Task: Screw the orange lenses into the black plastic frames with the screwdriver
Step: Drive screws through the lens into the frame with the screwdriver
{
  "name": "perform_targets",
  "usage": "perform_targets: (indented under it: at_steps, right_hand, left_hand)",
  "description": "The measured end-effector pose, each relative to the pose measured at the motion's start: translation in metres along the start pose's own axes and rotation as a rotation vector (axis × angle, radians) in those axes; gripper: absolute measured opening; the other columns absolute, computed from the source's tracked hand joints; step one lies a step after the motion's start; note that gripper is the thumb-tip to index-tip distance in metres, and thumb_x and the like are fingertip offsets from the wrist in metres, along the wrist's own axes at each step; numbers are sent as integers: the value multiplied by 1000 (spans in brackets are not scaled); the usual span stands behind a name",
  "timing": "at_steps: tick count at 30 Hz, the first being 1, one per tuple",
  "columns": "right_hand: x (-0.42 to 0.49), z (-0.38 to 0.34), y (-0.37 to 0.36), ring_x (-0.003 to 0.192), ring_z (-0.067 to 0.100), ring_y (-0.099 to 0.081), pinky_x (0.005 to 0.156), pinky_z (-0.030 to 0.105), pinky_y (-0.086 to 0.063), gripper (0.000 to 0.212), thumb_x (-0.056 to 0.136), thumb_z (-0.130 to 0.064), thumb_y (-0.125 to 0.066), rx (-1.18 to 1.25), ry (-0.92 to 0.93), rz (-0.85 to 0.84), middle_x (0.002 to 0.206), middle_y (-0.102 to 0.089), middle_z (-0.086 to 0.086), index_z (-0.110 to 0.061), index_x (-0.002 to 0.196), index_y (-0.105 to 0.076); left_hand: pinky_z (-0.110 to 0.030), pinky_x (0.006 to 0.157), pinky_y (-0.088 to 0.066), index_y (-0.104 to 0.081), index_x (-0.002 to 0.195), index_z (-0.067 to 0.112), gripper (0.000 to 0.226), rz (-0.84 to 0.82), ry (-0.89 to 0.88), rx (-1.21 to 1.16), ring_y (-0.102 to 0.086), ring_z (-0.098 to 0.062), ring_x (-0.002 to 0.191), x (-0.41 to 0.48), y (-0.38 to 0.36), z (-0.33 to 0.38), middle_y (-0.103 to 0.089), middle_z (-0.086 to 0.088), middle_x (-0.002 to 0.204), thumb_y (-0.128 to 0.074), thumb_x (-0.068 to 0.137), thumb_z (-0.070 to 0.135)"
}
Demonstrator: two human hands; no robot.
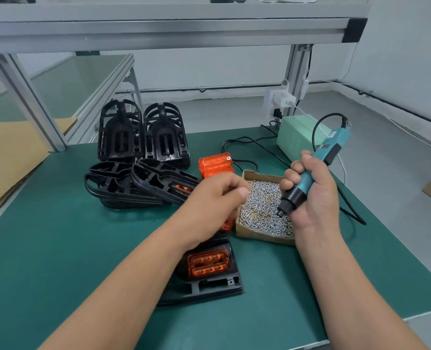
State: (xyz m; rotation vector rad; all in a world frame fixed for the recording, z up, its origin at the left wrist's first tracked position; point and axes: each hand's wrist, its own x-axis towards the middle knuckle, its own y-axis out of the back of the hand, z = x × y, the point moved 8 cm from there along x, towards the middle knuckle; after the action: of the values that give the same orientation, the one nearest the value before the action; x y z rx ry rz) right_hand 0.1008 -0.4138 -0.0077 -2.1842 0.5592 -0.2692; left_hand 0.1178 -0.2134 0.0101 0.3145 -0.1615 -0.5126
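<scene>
Two bare forearms reach forward from the bottom edge, the left angled in from the lower left, the right rising from the lower right. The left hand (214,195) hovers palm down, fingers curled with thumb and fingertips drawn together; whether they pinch anything is too small to tell. The right hand (310,195) grips a screwdriver (306,180) in a fist, its tip slanting down and left
</scene>
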Motion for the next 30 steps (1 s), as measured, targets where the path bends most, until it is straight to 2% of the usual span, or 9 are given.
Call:
perform_targets:
  at_steps: [2,4,7,10,13,16,19,22,30]
  right_hand:
    - [-3,2,-1,56,9,-47,47,22,-45,13,100,-10,-63,-3,-3,11,76,-54,0,-13,111,-56]
    - [-6,7,-6,56,9,-47,47,22,-45,12,100,-11,-64,-5,-16,8,75,-54,0,-12,110,-57]
    - [-15,20,-24,55,9,-48,46,22,-46,10,101,-10,-63,3,-47,-39,75,-54,0,-13,107,-56]
    - [-23,35,-53,55,9,-48,47,23,-47,9,100,-10,-63,22,-82,-121,75,-54,-1,-14,103,-55]
    - [-26,49,-82,55,9,-47,46,22,-45,7,102,-9,-60,24,-102,-181,74,-52,0,-15,102,-55]
    - [-26,58,-99,54,9,-47,46,22,-45,8,103,-9,-58,51,-102,-201,73,-51,0,-15,98,-55]
    - [-25,62,-99,55,9,-48,47,23,-47,10,104,-12,-58,103,-76,-188,74,-51,-1,-16,97,-52]
    - [-25,60,-90,56,9,-48,49,23,-47,13,105,-16,-62,128,-50,-155,75,-51,-2,-17,98,-51]
    - [-28,41,-88,56,10,-47,51,24,-46,15,103,-27,-65,171,21,-182,74,-52,-2,-19,95,-55]
  left_hand:
    - [-27,68,-58,-69,99,15,12,-30,134,-447,-62,-12,77,-13,12,-12,-65,-1,86,-61,106,15]
    - [-27,64,-57,-65,105,13,6,-79,240,-776,-59,-14,81,-25,20,-23,-62,-3,91,-60,106,16]
    - [-25,68,-58,-63,104,12,5,-125,327,-1051,-59,-17,86,-41,27,-34,-61,-5,96,-62,103,16]
    - [-21,66,-56,-68,101,6,9,-150,350,-1171,-61,-16,89,-49,27,-39,-63,-7,102,-66,99,14]
    - [-18,57,-51,-68,101,5,7,-168,344,-1204,-59,-13,85,-52,28,-40,-64,-7,103,-65,98,11]
    - [-17,52,-45,-62,102,9,3,-132,309,-1116,-54,-11,78,-54,36,-44,-62,-6,101,-65,101,10]
    - [-17,50,-42,-66,100,10,2,-83,282,-993,-50,-10,73,-57,44,-49,-64,-8,100,-67,101,11]
    - [-18,48,-40,-70,95,9,5,-67,273,-887,-51,-11,70,-61,44,-51,-67,-12,99,-73,92,7]
    - [-18,46,-38,-69,92,10,16,-70,240,-741,-52,-11,65,-62,35,-43,-70,-11,88,-80,82,2]
